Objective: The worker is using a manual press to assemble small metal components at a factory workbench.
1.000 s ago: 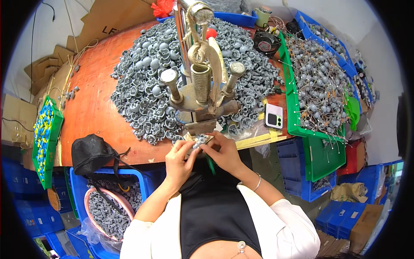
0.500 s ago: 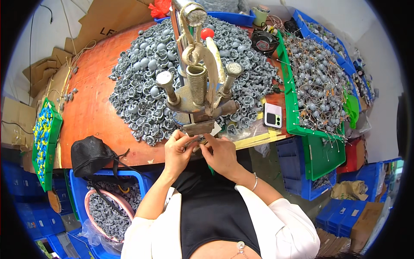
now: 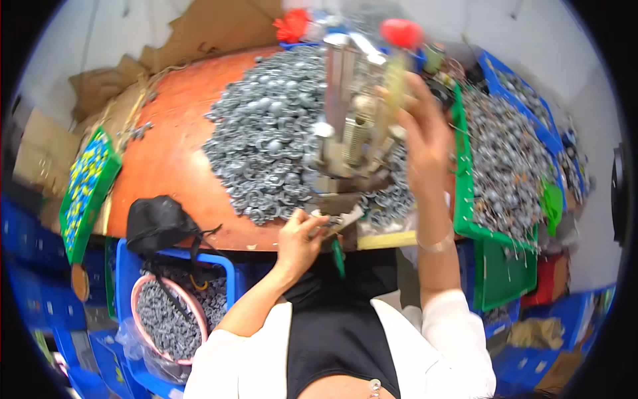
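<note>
head view: pressing step, i judge; left hand [image 3: 300, 241] near press [image 3: 355, 141], right hand [image 3: 427, 130] by lever [image 3: 396, 74]; can't tell either grip; next needs steady alignment.

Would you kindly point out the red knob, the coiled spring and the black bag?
Red knob [image 3: 401, 32], head view: its blurred middle.
Coiled spring [image 3: 355, 140], head view: its middle coils.
Black bag [image 3: 157, 224], head view: its body.

My left grip [image 3: 299, 246] has its fingertips just below the lever press [image 3: 357, 141], while my right grip [image 3: 426, 128], blurred, is at its red-knobbed lever [image 3: 397, 76]. Grey plastic caps [image 3: 266, 146] lie heaped on the orange desk [image 3: 169, 166].
</note>
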Tool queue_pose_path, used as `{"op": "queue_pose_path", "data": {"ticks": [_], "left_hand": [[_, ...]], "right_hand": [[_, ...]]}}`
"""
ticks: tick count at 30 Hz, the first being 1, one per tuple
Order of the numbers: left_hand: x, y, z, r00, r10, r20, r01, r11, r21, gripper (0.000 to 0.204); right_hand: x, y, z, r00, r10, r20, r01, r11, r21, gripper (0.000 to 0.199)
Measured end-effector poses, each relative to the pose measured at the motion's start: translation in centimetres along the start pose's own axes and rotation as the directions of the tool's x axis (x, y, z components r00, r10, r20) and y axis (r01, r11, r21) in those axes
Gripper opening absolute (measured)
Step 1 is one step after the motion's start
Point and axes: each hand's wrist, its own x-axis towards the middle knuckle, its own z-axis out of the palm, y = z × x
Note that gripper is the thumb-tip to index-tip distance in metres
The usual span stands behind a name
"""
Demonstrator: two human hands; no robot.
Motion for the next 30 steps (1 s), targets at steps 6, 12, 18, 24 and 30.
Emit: {"op": "queue_pose_path", "data": {"ticks": [6, 12, 18, 24, 30], "left_hand": [[-0.5, 0.3, 0.0, 0.998, -0.028, 0.055, 0.027, 0.999, 0.017, 0.024], [-1.1, 0.0, -0.8, 0.997, -0.018, 0.075, 0.015, 0.999, 0.037, 0.030], [-2.5, -0.9, -0.6, 0.997, 0.079, 0.012, -0.080, 0.978, 0.190, 0.015], [-3.0, -1.6, -0.7, 0.920, 0.218, 0.325, -0.025, 0.861, -0.507, 0.018], [-4.8, -3.4, -0.9, 0.715, 0.398, 0.575, 0.237, 0.635, -0.735, 0.023]], "right_hand": [[-14.4, -1.5, -2.5, 0.846, -0.364, 0.390, 0.496, 0.807, -0.321, 0.022], [-12.2, -2.9, -2.2, 0.772, -0.379, 0.510, 0.578, 0.752, -0.316, 0.027], [-7.3, -0.9, -1.4, 0.954, -0.253, -0.164, 0.198, 0.936, -0.291, 0.040], [-7.6, 3.3, -2.9, 0.967, -0.099, -0.235, 0.032, 0.961, -0.275, 0.035], [-16.0, 4.6, -2.7, 0.949, -0.306, 0.076, 0.305, 0.829, -0.469, 0.012]]}}
